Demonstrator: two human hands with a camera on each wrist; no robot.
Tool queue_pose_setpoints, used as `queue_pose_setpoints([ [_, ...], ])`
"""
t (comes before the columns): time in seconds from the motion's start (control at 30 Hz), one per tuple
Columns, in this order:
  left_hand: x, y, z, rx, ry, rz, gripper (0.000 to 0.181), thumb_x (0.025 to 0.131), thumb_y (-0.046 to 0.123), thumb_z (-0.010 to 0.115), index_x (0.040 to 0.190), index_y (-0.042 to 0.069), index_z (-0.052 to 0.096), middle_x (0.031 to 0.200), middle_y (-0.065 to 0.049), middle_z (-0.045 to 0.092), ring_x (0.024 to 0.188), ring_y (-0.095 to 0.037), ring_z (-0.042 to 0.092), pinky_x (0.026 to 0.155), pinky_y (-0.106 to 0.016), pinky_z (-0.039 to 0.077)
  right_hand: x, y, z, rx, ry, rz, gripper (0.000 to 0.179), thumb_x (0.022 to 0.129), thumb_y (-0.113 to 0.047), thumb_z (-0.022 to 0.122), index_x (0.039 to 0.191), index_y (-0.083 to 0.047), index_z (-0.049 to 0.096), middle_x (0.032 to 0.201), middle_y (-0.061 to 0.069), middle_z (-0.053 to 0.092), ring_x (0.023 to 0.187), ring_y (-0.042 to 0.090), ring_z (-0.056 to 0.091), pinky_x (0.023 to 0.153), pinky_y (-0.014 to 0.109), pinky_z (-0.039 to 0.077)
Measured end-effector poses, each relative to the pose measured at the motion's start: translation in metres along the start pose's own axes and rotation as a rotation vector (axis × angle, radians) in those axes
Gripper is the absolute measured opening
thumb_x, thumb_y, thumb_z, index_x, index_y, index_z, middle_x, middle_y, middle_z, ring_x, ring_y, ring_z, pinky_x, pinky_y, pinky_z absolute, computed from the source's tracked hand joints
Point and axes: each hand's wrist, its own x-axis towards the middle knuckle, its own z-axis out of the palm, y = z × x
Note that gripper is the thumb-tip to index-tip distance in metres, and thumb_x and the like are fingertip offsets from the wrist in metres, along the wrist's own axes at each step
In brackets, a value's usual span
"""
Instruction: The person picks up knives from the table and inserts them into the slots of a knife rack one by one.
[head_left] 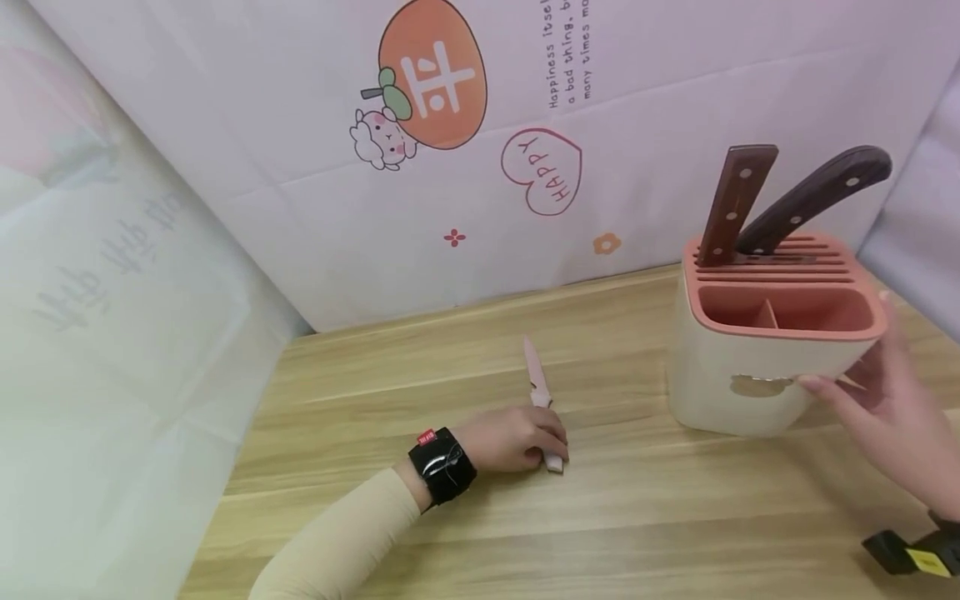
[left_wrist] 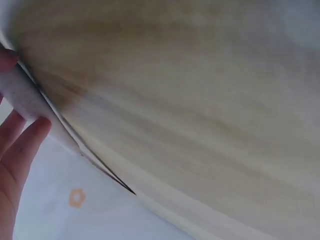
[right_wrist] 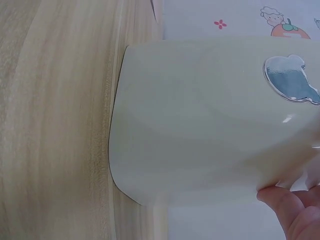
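My left hand (head_left: 517,437) grips the white handle of a small pink-bladed knife (head_left: 534,367) over the middle of the wooden table, its blade pointing toward the back wall. In the left wrist view, thumb and fingers pinch the knife handle (left_wrist: 37,102). On the right stands a cream knife block (head_left: 735,367) with a pink slotted top. My right hand (head_left: 885,400) holds the block's right side, thumb at the front face and fingers reaching up behind the top edge. The right wrist view shows the block's smooth wall (right_wrist: 190,120) with its base at the table.
A brown-handled cleaver (head_left: 738,200) and a knife with a dark curved handle (head_left: 817,196) stand in the block's slots. Two open compartments (head_left: 825,308) lie in front of them. A printed white cloth (head_left: 300,167) covers the wall behind the table (head_left: 600,517).
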Motion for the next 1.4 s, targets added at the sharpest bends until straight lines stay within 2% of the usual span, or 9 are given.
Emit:
queue_pose_setpoints([
  [0.23, 0.005, 0.003, -0.004, 0.036, -0.015, 0.029, 0.030, 0.082, 0.001, 0.069, 0.108, 0.015, 0.073, 0.111, 0.000, 0.063, 0.107, -0.005, 0.053, 0.094, -0.006, 0.038, 0.001, 0.001, -0.001, -0.003, -0.002, -0.006, 0.095, 0.083, 0.020, 0.060, 0.154, -0.019, 0.011, 0.141, -0.003, 0.041, 0.109, -0.008, 0.049, 0.084, 0.001, 0.041],
  [0.33, 0.008, 0.006, -0.014, 0.019, 0.029, 0.074, 0.026, 0.084, 0.004, 0.071, 0.108, 0.013, 0.072, 0.110, -0.002, 0.063, 0.106, -0.007, 0.054, 0.095, -0.007, 0.038, 0.000, 0.000, -0.001, -0.003, -0.003, -0.006, 0.095, 0.083, 0.019, 0.060, 0.154, -0.019, 0.010, 0.141, -0.002, 0.041, 0.110, -0.008, 0.049, 0.084, 0.002, 0.041],
  [0.53, 0.018, 0.023, -0.049, 0.055, 0.201, 0.181, 0.026, 0.085, 0.002, 0.070, 0.111, 0.006, 0.069, 0.109, -0.005, 0.065, 0.104, -0.010, 0.058, 0.094, -0.008, 0.041, -0.001, 0.000, 0.000, 0.003, 0.010, -0.009, 0.094, 0.084, 0.020, 0.059, 0.154, -0.018, 0.010, 0.141, -0.002, 0.041, 0.111, -0.007, 0.048, 0.084, 0.002, 0.041],
  [0.7, 0.023, 0.036, -0.075, 0.049, 0.399, 0.210, 0.032, 0.082, -0.007, 0.061, 0.113, 0.002, 0.065, 0.108, -0.006, 0.066, 0.096, -0.007, 0.056, 0.085, -0.007, 0.044, -0.001, 0.000, 0.000, 0.003, 0.017, -0.012, 0.094, 0.083, 0.020, 0.059, 0.154, -0.018, 0.011, 0.139, -0.004, 0.043, 0.110, -0.008, 0.049, 0.084, 0.002, 0.041],
  [0.8, 0.024, 0.043, -0.089, 0.002, 0.529, 0.192, 0.034, 0.081, -0.009, 0.060, 0.114, -0.001, 0.064, 0.106, -0.009, 0.067, 0.094, -0.009, 0.058, 0.084, -0.010, 0.046, -0.001, 0.000, 0.001, 0.004, 0.016, -0.011, 0.094, 0.083, 0.020, 0.059, 0.154, -0.018, 0.011, 0.139, -0.004, 0.043, 0.110, -0.008, 0.049, 0.084, 0.002, 0.041],
  [0.93, 0.024, 0.052, -0.105, -0.124, 0.664, 0.133, 0.036, 0.078, -0.012, 0.063, 0.113, -0.005, 0.063, 0.107, -0.016, 0.067, 0.101, -0.014, 0.062, 0.086, -0.017, 0.052, -0.001, 0.000, 0.001, 0.000, 0.014, -0.013, 0.094, 0.083, 0.020, 0.059, 0.154, -0.018, 0.011, 0.139, -0.005, 0.043, 0.110, -0.008, 0.049, 0.084, 0.002, 0.041],
  [1.07, 0.028, 0.060, -0.120, -0.341, 0.791, 0.101, 0.037, 0.079, -0.016, 0.062, 0.115, -0.012, 0.058, 0.109, -0.024, 0.064, 0.103, -0.022, 0.063, 0.077, -0.024, 0.057, 0.000, 0.001, 0.002, 0.015, 0.016, -0.020, 0.093, 0.083, 0.021, 0.059, 0.154, -0.016, 0.012, 0.139, -0.004, 0.043, 0.110, -0.007, 0.049, 0.085, 0.002, 0.041],
  [1.23, 0.043, 0.071, -0.149, -0.618, 1.007, 0.089, 0.035, 0.086, -0.015, 0.056, 0.120, -0.020, 0.049, 0.112, -0.036, 0.057, 0.102, -0.038, 0.063, 0.073, -0.040, 0.060, 0.000, -0.001, 0.003, 0.030, 0.035, -0.027, 0.094, 0.081, 0.025, 0.057, 0.154, -0.014, 0.013, 0.143, 0.003, 0.040, 0.113, -0.002, 0.049, 0.086, 0.003, 0.041],
  [1.4, 0.060, 0.080, -0.173, -0.826, 1.203, 0.087, 0.038, 0.092, -0.008, 0.048, 0.129, -0.018, 0.042, 0.120, -0.037, 0.050, 0.105, -0.045, 0.058, 0.076, -0.050, 0.057, 0.000, -0.002, 0.004, 0.024, 0.021, -0.033, 0.094, 0.081, 0.024, 0.058, 0.154, -0.015, 0.012, 0.146, 0.006, 0.036, 0.116, 0.000, 0.048, 0.087, 0.002, 0.041],
])
